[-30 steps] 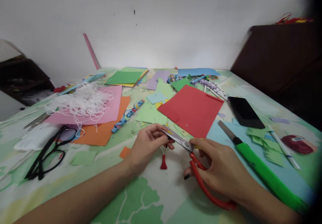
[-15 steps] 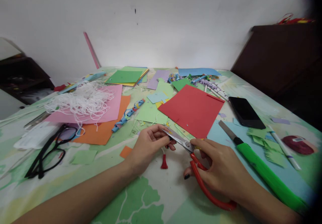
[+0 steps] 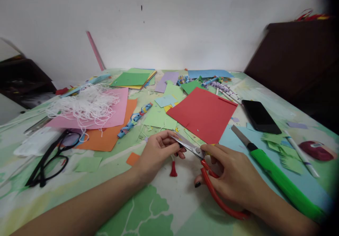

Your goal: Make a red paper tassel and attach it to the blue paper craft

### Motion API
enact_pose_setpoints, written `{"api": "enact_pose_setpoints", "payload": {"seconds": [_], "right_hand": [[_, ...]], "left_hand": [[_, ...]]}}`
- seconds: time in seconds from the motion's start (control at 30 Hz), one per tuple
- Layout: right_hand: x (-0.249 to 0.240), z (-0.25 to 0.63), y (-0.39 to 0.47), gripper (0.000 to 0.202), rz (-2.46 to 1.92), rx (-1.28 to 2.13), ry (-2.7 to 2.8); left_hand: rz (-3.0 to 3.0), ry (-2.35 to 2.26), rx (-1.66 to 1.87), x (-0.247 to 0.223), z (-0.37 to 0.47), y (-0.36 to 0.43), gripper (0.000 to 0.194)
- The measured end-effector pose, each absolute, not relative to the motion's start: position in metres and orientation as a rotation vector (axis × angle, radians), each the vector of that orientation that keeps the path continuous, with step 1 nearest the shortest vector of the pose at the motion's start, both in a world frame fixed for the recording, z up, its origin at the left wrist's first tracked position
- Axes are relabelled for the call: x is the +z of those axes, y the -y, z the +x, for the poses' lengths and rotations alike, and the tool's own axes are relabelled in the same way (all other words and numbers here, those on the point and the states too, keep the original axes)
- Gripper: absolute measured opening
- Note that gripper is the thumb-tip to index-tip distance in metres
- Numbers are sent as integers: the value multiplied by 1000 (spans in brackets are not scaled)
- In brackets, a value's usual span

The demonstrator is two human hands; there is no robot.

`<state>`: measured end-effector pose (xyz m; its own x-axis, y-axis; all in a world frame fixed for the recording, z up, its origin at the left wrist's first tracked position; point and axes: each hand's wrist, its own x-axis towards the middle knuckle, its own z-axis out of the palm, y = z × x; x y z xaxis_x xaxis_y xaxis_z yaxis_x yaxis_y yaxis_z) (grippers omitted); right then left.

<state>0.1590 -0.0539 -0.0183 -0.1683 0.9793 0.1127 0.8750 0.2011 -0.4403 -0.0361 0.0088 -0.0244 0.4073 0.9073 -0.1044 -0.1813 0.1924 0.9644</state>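
My right hand (image 3: 230, 172) is closed round a pair of scissors (image 3: 209, 174) with red handles, the blades slanting up and left. My left hand (image 3: 161, 153) is pinched closed at the blade tips, its thumb beside the metal. Below its fingers, a small red tassel (image 3: 173, 169) hangs from a short white string, whose upper end the fingers hide. A bit of yellow shows under my right index finger; what it belongs to is unclear. Just beyond both hands lies a square of red paper (image 3: 202, 114).
White string (image 3: 84, 103) lies heaped on pink paper at left, near black glasses (image 3: 54, 158). A blue decorated paper stick (image 3: 135, 120) lies mid-table. On the right are a black phone (image 3: 261, 116), a green-handled knife (image 3: 283, 179) and a dark red mouse (image 3: 316, 150). Coloured paper (image 3: 135, 78) is stacked behind.
Hands, scissors and tassel keep nearly the same places. The camera view has shifted slightly. The tassel still hangs under my left hand.
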Motion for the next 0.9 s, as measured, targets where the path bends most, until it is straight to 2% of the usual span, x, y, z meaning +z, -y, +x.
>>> {"api": "enact_pose_setpoints", "payload": {"seconds": [0.27, 0.9], "right_hand": [[-21, 161, 56, 42, -1719, 372, 2123], [-18, 163, 55, 41, -1694, 358, 2111]], "left_hand": [[1073, -852, 904, -22, -35, -9, 13], [1091, -829, 947, -22, -39, -12, 8]]}}
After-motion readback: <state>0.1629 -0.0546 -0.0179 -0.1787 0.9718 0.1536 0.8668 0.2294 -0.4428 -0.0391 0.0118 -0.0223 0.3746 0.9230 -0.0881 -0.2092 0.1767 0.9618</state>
